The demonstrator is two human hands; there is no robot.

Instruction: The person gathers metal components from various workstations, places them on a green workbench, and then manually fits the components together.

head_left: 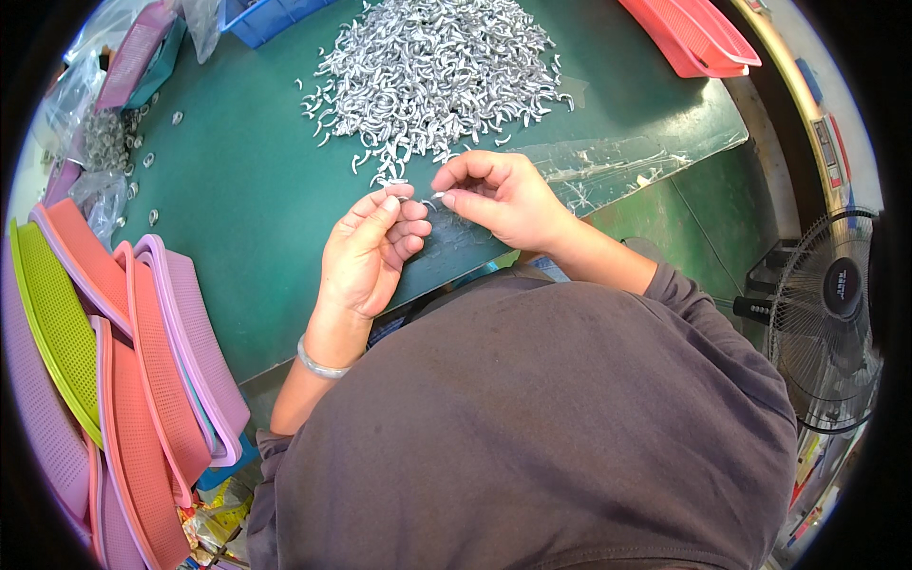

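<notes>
A large heap of small curved silver pieces point(437, 81) lies on the green tabletop point(237, 190), with loose ones trailing toward me. Just in front of the heap's near end, my left hand point(369, 242) is closed, thumb and forefinger pinched on a small silver piece that mostly hides behind the fingertips. Close by on its right, my right hand point(508, 198) pinches another small curved silver piece point(437, 196) between thumb and forefinger. The fingertips of both hands are near each other but apart. What the pieces are exactly is too small to tell.
Pink, purple and green perforated plastic baskets point(176, 380) crowd the left side. Small clear rings point(104, 142) and plastic bags sit at the table's left. A blue crate point(271, 19) and a red basket point(689, 33) stand at the back; a fan point(826, 318) is at right.
</notes>
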